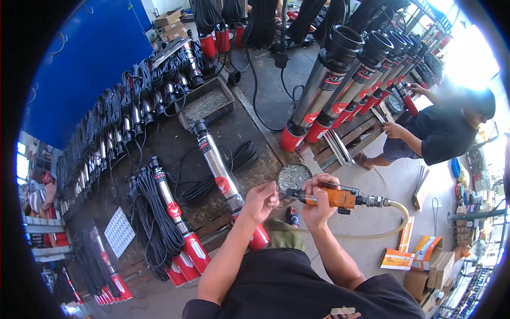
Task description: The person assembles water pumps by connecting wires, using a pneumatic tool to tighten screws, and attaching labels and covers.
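My right hand is wrapped round an orange air screwdriver, whose tip points left. From its back end a pale air hose loops down and round. Close to that tip, my left hand has its fingers pinched together; whatever they hold is too small to make out. A steel submersible pump with a red end lies on the bench, its near part behind my left forearm. Just beyond my hands sits a round dish full of small metal pieces.
Several steel-and-red pumps stand upright at the back right. A grey tray of small parts, coiled black cable and more pumps occupy the bench. At right another person handles a pump. Cardboard boxes lie lower right.
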The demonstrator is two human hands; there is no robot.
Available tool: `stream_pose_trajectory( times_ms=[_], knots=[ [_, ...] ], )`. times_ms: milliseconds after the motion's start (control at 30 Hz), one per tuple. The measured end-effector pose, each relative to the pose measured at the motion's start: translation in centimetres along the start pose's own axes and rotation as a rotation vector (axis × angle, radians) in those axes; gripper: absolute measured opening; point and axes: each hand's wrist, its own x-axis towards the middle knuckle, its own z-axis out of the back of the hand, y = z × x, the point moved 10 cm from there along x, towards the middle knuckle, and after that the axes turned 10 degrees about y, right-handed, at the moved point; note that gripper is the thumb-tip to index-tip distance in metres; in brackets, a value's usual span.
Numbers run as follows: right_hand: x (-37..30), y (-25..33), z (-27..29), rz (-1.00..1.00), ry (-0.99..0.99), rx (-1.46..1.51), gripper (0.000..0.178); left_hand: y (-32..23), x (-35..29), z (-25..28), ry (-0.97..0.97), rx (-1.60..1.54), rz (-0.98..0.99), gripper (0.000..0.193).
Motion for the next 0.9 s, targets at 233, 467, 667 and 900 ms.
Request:
stream_pose_trajectory(
  times_ms=[233, 467, 667, 900],
  knots=[
    [-1.8, -3.1, -2.4, -0.134, 0.019, 0.084, 0.026, -1.5, -4.9, 2.7, -0.106, 0.068, -0.093, 0.027],
    [-3.4, -5.6, -3.7, -0.210, 0.090, 0.101, 0.026, -2.0, -9.2, 3.5, -0.185, 0.097, -0.256, 0.021],
    [-4.7, -7.1, -4.3, -0.240, 0.149, 0.080, 0.026, -1.3, -10.5, 4.9, -0.240, -0.041, -0.299, 0.019],
    [-7.0, -8.9, -5.0, -0.251, 0.281, -0.048, 0.023, 1.3, -11.1, 8.9, -0.403, -0.216, -0.181, 0.019]
  ],
)
